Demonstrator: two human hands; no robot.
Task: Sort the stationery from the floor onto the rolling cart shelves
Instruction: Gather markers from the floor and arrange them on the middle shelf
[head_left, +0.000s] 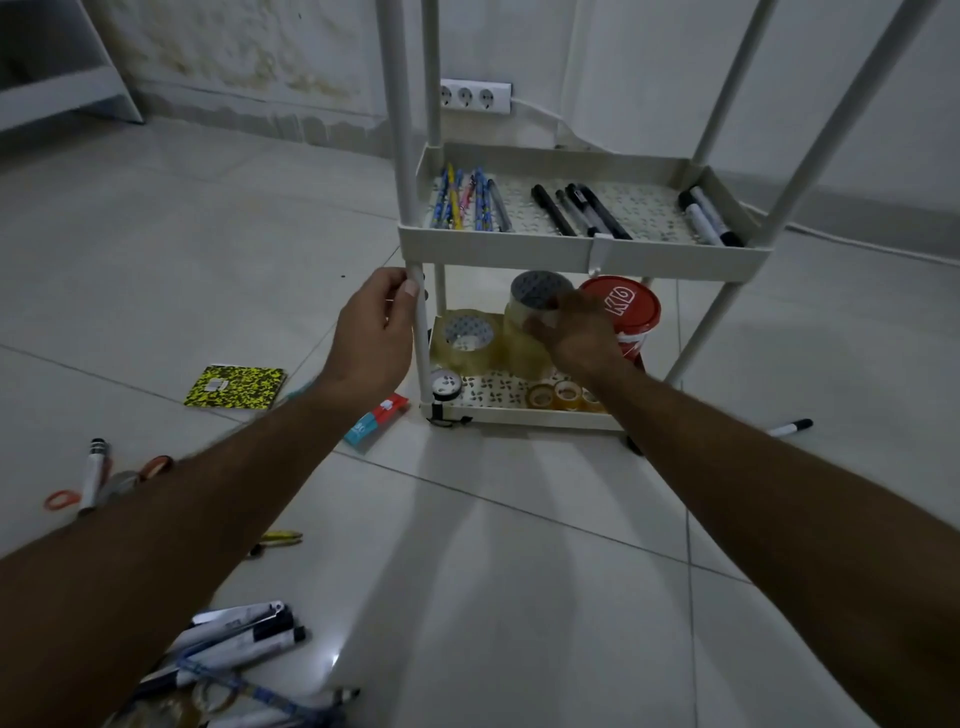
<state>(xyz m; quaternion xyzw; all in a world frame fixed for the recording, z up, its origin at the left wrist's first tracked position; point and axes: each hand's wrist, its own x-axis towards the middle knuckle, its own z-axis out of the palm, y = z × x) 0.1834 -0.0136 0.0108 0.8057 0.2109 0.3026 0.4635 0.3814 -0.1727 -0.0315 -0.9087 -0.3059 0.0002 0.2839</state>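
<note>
The white rolling cart (571, 254) stands ahead. Its middle shelf holds colourful pencils (467, 202), black pens (582, 210) and markers (706, 215). My left hand (374, 332) grips the cart's front left post. My right hand (576, 332) holds a roll of clear tape (535, 301) on top of a stack on the bottom shelf. Another clear tape roll (467, 340) lies beside it, a red-lidded tub (631, 312) behind, and small tape rolls (558, 396) sit at the shelf's front.
On the tiled floor lie a yellow-black notebook (236, 387), a red and teal eraser pack (375, 420), orange-handled scissors (104, 486), a marker (789, 427) right of the cart, and a heap of markers and tapes (234, 654) near me. A wall socket strip (475, 96) sits behind the cart.
</note>
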